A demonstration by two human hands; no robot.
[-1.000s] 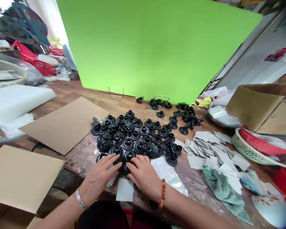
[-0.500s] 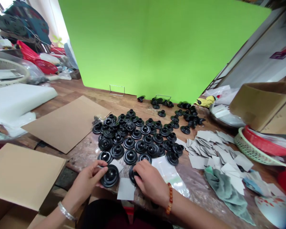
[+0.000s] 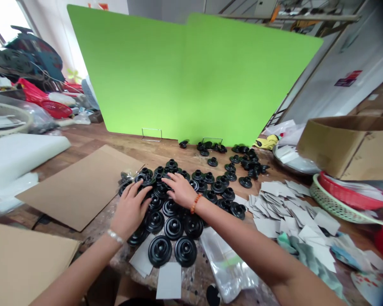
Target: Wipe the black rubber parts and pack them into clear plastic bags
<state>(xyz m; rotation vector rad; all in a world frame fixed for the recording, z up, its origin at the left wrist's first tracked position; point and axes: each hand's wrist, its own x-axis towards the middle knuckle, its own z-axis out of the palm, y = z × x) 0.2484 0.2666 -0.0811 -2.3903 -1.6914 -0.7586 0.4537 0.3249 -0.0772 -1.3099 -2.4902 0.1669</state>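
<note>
Head: discs [image 3: 173,228] on table [image 3: 161,154], green panels [image 3: 140,80]

Flanged discs [image 3: 173,228] are lying clustered on the tabletop [image 3: 83,138] at frame centre; a cardboard sheet [image 3: 86,187] is lying to their left, card squares [image 3: 266,227] to their right. A panel [image 3: 178,80] is standing behind them, a carton [image 3: 332,146] sitting at right.

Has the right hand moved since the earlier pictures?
Yes. The bare right hand has moved forward, deeper over the clustered black ridged discs and closer to the upright, flat, bright green panel.
</note>
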